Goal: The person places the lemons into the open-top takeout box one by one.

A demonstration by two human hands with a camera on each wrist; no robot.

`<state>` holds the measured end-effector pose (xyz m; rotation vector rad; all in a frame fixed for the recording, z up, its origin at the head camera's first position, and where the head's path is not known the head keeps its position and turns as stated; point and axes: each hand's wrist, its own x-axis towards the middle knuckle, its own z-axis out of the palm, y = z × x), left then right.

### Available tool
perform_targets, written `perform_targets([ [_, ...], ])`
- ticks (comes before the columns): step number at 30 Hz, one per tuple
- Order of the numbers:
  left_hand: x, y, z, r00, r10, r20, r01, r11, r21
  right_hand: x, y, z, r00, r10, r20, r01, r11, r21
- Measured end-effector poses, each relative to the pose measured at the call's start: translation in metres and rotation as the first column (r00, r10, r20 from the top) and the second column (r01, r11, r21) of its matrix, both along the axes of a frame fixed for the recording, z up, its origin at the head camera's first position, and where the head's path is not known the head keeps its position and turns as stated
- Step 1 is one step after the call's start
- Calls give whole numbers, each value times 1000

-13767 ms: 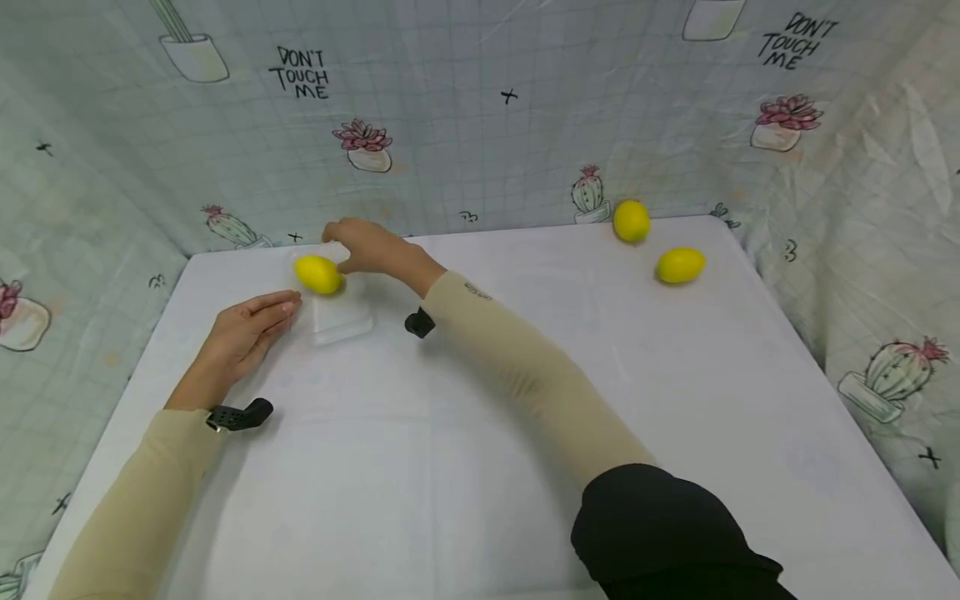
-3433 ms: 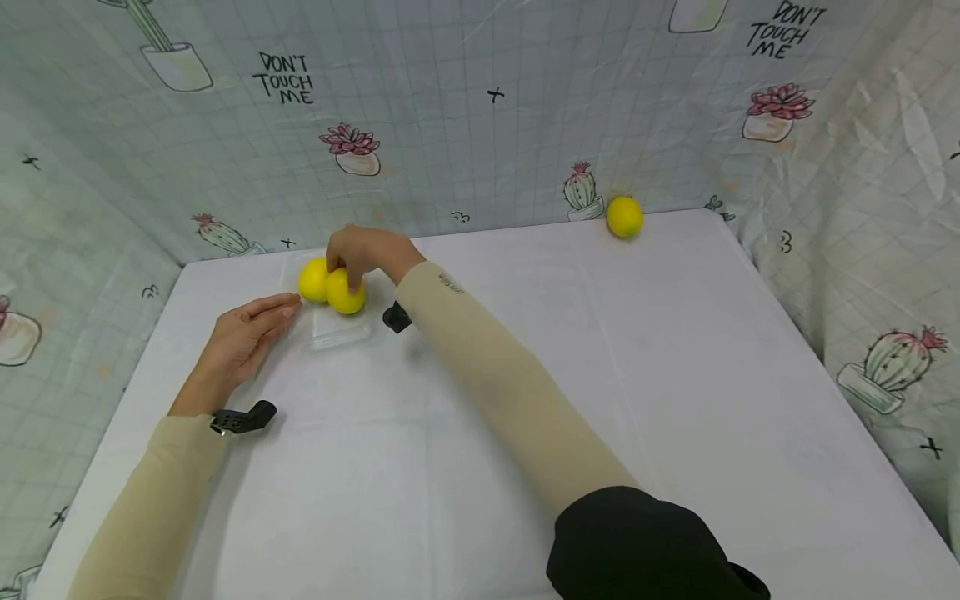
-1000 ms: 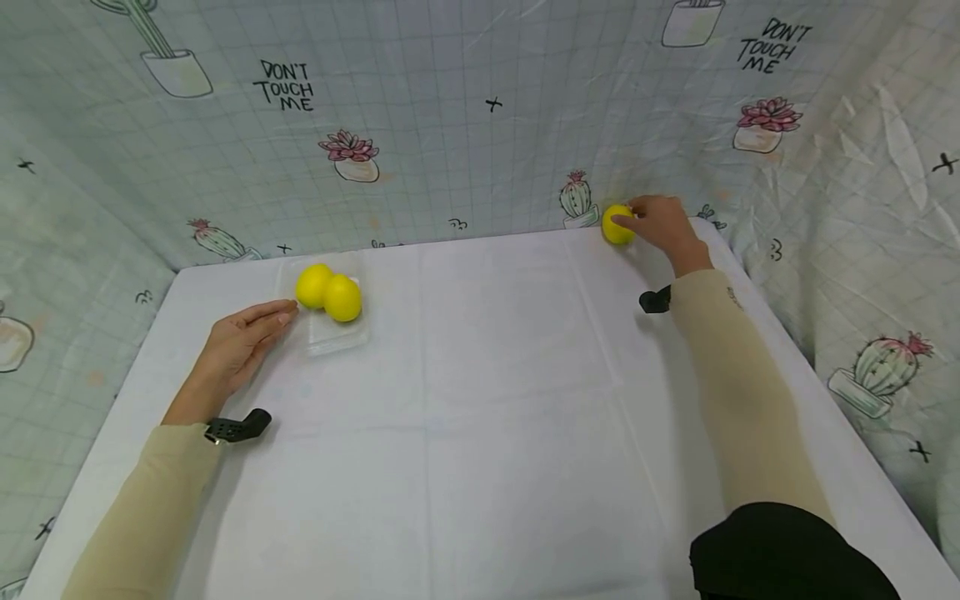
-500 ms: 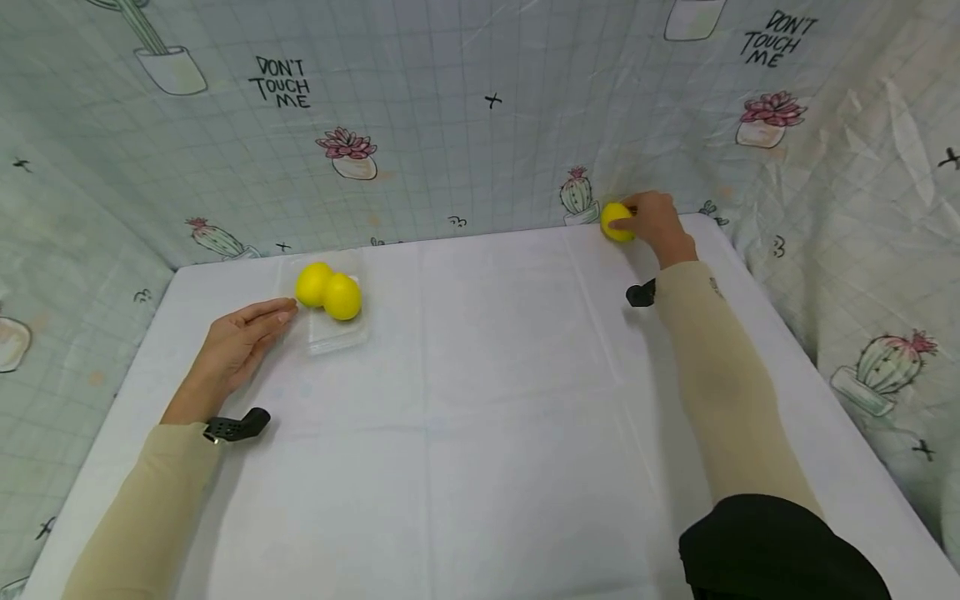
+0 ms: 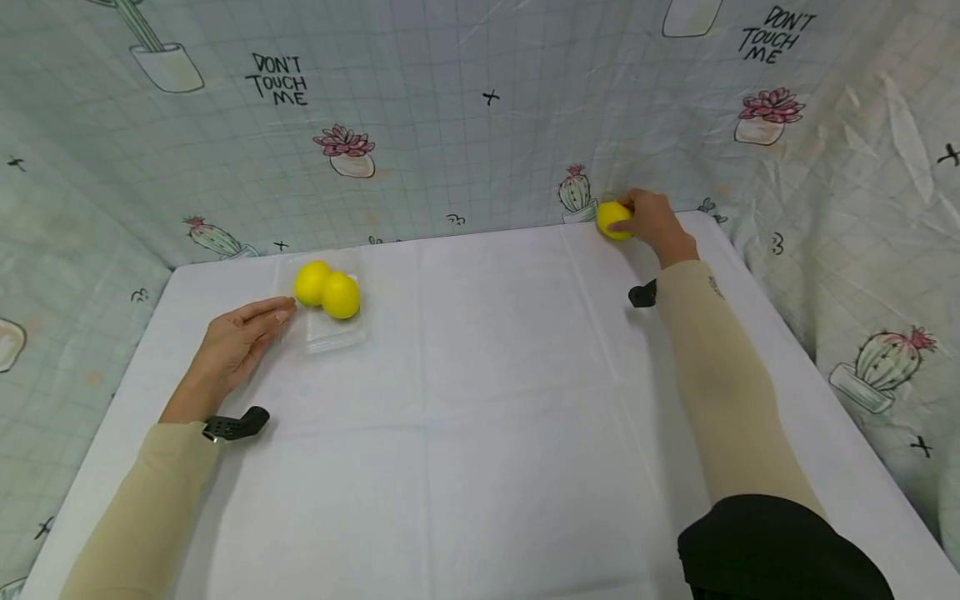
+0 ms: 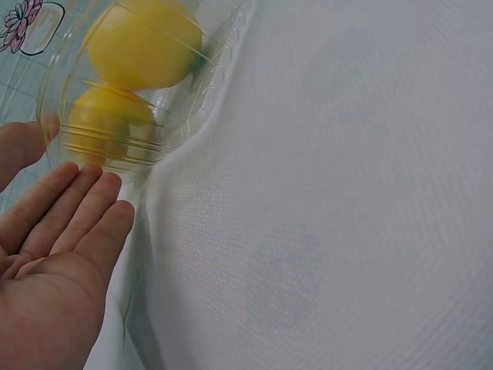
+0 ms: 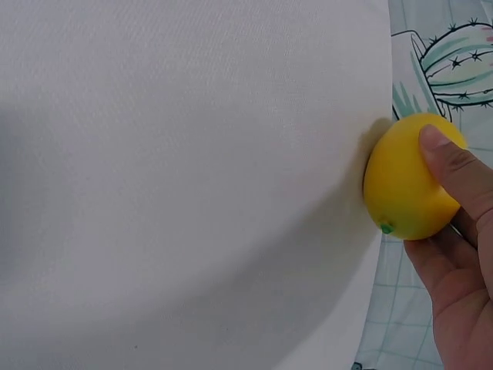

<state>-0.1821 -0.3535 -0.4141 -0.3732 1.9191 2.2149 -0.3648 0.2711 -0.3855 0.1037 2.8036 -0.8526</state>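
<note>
At the table's far right edge, my right hand grips a lemon between thumb and fingers. In the right wrist view the same lemon shows a small green tip, with the thumb lying across its side. Two more lemons sit touching each other in a clear plastic container at the back left. My left hand lies beside the container, its fingers straight. In the left wrist view the fingertips and thumb of the left hand meet the container's clear wall.
A white-covered table spreads between the two arms. Behind and at both sides hangs a cloth printed with cacti and lettering, close against the table's back edge. A black strap device is worn on the left wrist.
Since the oldest frame, a second lemon has joined the first in the container, placed by the right hand. That hand then moved right to the last lemon and holds it. The left hand stays put.
</note>
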Motion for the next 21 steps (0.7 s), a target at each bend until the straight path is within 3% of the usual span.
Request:
perform_targets([
  [4,0,0,1,1000,2,-6,-2,1000,26,2,1,-1,1000,9,-5,-9,1000,-7],
  [10,-2,2,0,1000,5,26,-4,999,-44,5,6,-7,990,111,-81,-109,993,33],
  [21,1,1,3,998,6,58,0,996,-89,21,11,-4,967,168,-191,-162,986,48],
])
